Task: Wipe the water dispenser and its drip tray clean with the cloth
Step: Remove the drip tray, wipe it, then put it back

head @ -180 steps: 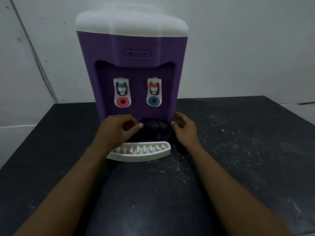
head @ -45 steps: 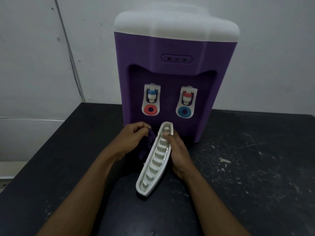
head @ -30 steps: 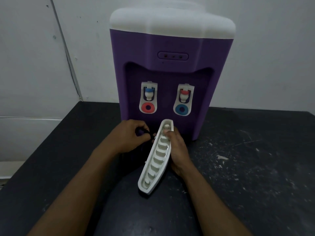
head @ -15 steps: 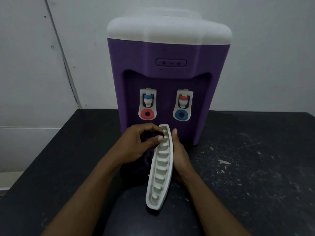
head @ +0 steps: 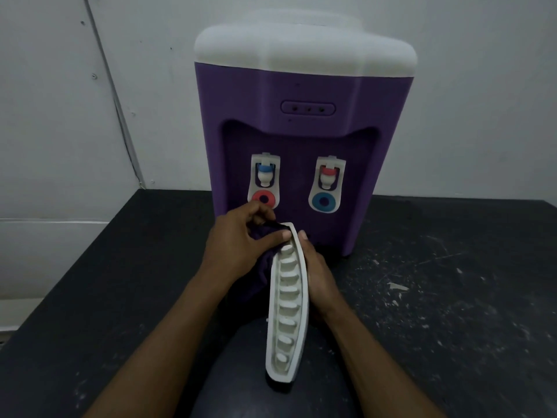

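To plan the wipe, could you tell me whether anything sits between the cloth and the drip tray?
Nothing visible does: the left hand holds the purple cloth against the far end of the drip tray, which the right hand steadies on edge.

The purple, white-topped water dispenser (head: pixel 304 116) stood upright on the table (head: pixel 452 297); its white ribbed drip tray (head: pixel 288 309) was off, tipped on edge in front of it; the dark purple cloth (head: pixel 262 271) was bunched against the tray's far end.
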